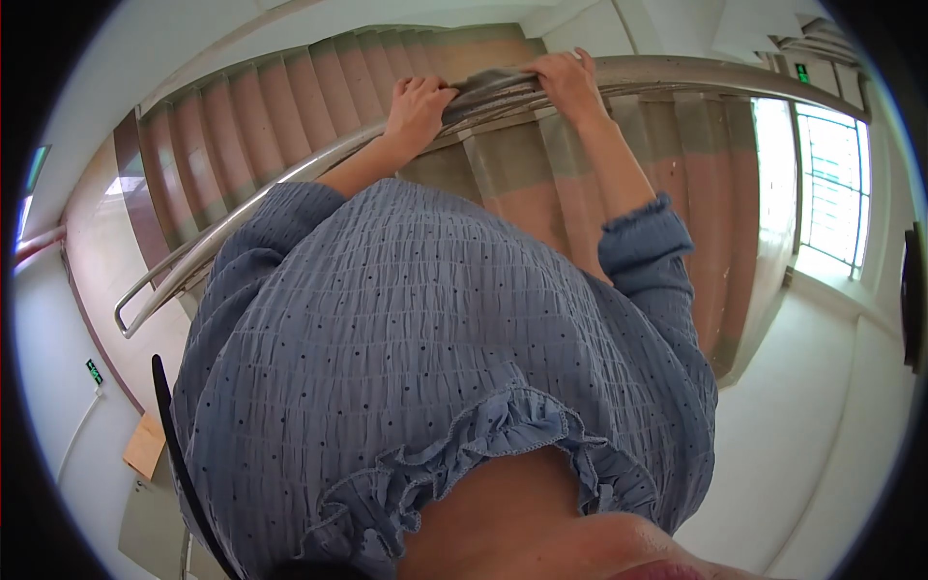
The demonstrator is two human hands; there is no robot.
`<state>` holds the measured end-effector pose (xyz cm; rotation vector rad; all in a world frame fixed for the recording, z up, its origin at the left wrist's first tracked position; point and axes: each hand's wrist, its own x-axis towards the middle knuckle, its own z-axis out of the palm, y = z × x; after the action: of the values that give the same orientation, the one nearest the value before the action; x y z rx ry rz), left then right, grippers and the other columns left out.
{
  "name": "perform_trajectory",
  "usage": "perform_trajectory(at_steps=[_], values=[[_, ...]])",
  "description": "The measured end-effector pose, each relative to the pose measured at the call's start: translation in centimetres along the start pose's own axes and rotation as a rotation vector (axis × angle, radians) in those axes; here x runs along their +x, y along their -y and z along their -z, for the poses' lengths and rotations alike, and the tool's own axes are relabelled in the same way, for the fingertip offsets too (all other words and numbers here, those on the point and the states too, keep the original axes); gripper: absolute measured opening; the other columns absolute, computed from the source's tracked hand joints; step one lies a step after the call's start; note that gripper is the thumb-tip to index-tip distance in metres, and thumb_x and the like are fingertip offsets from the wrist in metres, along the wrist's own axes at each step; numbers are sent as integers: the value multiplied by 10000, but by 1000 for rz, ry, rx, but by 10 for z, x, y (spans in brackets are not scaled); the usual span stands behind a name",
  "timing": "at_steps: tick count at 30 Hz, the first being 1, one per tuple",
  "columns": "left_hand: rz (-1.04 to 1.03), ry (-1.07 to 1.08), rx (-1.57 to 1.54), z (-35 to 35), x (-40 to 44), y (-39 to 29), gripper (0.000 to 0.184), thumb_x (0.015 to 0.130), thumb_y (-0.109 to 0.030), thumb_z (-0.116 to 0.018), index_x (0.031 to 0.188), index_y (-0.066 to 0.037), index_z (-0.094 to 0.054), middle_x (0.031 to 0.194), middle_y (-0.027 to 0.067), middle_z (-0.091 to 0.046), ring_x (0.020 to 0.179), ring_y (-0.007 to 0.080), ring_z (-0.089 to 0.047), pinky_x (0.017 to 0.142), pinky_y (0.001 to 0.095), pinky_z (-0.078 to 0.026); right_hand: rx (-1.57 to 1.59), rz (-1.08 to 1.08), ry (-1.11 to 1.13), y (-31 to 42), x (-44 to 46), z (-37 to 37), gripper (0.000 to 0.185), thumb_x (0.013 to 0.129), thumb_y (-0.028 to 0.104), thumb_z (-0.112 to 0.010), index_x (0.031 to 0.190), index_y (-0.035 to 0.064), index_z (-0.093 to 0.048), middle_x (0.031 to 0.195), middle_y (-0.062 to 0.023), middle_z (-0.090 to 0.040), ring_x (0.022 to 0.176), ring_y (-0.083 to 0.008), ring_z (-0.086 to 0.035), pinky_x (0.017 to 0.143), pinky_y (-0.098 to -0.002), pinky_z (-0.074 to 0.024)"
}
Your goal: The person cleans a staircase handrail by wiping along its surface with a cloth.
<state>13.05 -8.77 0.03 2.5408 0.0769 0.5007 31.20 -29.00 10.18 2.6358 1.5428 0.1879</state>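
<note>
Grip, left hand (418, 114): narrow, fingers curled down on the near-left end of the grey cloth.
Grip, right hand (565, 82): also narrow, fingertips bent over the opposite end; how far the thumb wraps beneath is hidden.
Grey cloth (491, 85): between the two hands, stretched along the top of the handrail and touching it; thin, limp, creased lengthwise into a dark, slightly shiny strip.
Blouse (416, 300): blue-grey, gathered in fine crinkled rows, scattered with small dark dots; ruffled at the neckline, sleeves pushed up to bare both forearms.
Dark strap (184, 464): slim, smooth and curved, beside the blouse on the left.
Handrail (696, 72): rounded metal tubing with a bright sheen, bowed across the view, speckled with dark marks toward the right; its lower left end turns back in a narrow loop.
Stairs (280, 116): reddish-brown steps with grey-green bands, on both sides of the handrail, their edges straight and ridged.
Brown panel (144, 446): flat, angular, low at the left.
Walls (783, 425): pale, smooth, curved by the lens.
Window (833, 188): bright glass crossed by a thin grid of bars, far right.
Green signs (94, 372): small and rectangular, one on the left, another at the upper right.
</note>
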Motion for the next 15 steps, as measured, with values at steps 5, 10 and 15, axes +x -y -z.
perform_trajectory(at_steps=[5,10,15], values=[[-101,-71,-56,-11,34,-39,375,824,12,-558,1129,-137,-718,1115,39,-656,1103,253,-597,1065,460,-362,-27,-120,-121,-37,-31,10,256,892,72,-583,1055,216,-719,1050,2,-714,1087,-209,-627,1110,-502,-322],[-134,-73,2,-18,34,-25,293,841,-56,-564,1078,-151,-708,1098,44,-651,1119,252,-591,1073,483,-354,-17,-207,-68,-15,-16,8,280,942,103,-508,1126,217,-685,1080,-16,-714,1141,-210,-614,1143,-522,-274],[48,-11,-3,15,-21,31,323,827,-39,-565,1096,-144,-709,1122,34,-660,1146,256,-588,1069,489,-360,-53,-70,87,51,0,-10,316,938,90,-508,1180,229,-656,1067,-26,-709,1133,-217,-626,1148,-539,-272]])
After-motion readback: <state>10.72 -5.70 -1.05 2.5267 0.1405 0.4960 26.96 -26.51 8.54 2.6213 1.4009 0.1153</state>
